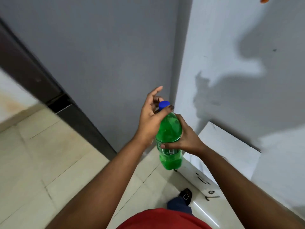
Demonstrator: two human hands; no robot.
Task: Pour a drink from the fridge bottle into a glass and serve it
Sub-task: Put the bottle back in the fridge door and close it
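The right hand (184, 139) has its fingers wrapped round the middle of the green bottle (170, 138); the left hand (150, 113) curls loosely at the blue cap (164, 104), thumb on it; the bottle is held upright in mid-air near the wall, cap uppermost, leaning slightly away; bottle fetched and still capped; no glass in view, so pouring and serving remain.

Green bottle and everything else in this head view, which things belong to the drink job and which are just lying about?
Part of the job:
green bottle, held by the right hand
blue cap, still on, with the left hand at it

Just lying about:
white box against the wall
small metal bits on the white ledge
dark door frame

No glass is in view.
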